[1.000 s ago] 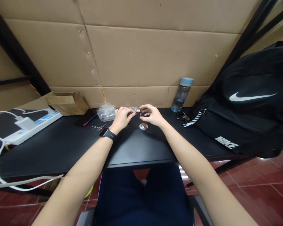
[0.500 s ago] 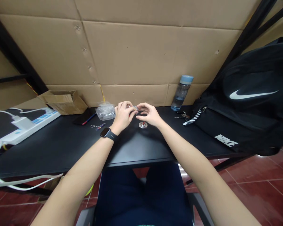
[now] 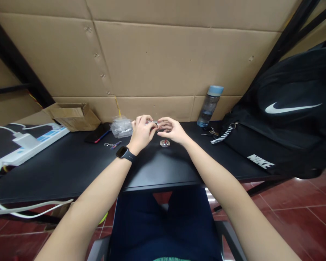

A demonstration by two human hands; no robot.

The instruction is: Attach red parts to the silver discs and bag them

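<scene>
My left hand (image 3: 142, 131), with a dark smartwatch on the wrist, pinches a small clear, shiny object (image 3: 155, 124) between thumb and fingers. Most of that object is hidden by the fingers, so its kind cannot be made out. Facing it from the right is my right hand (image 3: 174, 131), its fingers curved and thumb held apart, the fingertips close to the object's edge. Below the hands a small round silvery disc (image 3: 164, 144) with a red bit on top lies on the black table (image 3: 163, 170). Crumpled clear plastic bags (image 3: 121, 127) lie left of my left hand.
Further left are a keychain (image 3: 113, 145), a phone (image 3: 97, 134) with a pen, an open cardboard box (image 3: 73, 117) and a white power strip (image 3: 40, 143). On the right stand a water bottle (image 3: 208, 107), keys (image 3: 213, 132) and a black backpack (image 3: 285, 134). Cardboard lines the back.
The hands stay almost in place. My right fingers have shifted slightly around the clear object, and the object has turned a little in my left fingers. The view has tilted slightly.
</scene>
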